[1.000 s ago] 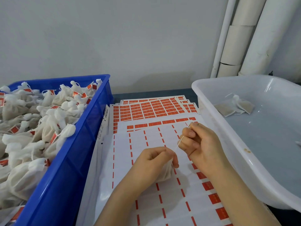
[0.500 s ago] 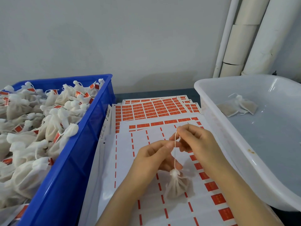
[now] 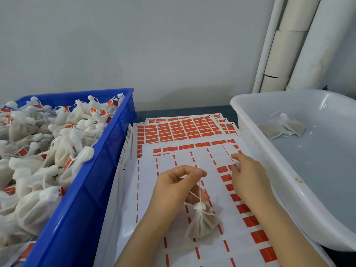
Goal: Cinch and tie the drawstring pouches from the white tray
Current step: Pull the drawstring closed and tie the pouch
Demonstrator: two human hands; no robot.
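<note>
White pouch [image 3: 202, 224] dangles from its drawstring [image 3: 200, 191], pinched by the left hand [image 3: 177, 187]. The right hand [image 3: 250, 180], fingers relaxed, hovers apart over the label sheet's [image 3: 147, 180] right edge. Keep the string taut for knotting.

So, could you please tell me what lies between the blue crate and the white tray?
In the head view, overlapping label sheets lie between blue crate and white tray; above them the left hand pinches the drawstring of a pouch.
</note>
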